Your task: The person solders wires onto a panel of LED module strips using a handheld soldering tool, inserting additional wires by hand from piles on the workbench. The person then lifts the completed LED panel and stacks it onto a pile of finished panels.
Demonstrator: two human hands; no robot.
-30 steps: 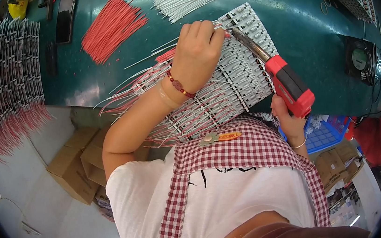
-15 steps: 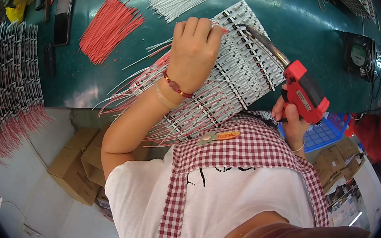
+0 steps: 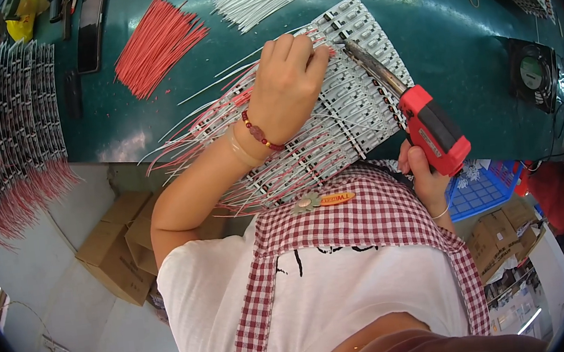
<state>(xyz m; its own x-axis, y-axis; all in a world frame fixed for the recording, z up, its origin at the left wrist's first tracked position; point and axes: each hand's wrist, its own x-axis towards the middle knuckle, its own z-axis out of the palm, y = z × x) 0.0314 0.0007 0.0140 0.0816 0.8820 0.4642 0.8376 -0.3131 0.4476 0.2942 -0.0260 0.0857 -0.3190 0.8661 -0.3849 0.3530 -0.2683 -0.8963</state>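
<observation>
Right hand (image 3: 427, 180) is clasping the rigid-looking soldering gun (image 3: 435, 128) by its handle; left hand (image 3: 288, 86), closure indiscernible, is covering light, probably springy wires (image 3: 242, 98), best pinched near their ends.

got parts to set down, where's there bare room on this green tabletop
Widest: the green tabletop between the circuit-board panel and the black fan, above the red soldering gun. A smaller patch lies below the red wire bundle, left of the panel. It's crowded around the left hand, where wires spread over the panel, and near the phone.
</observation>
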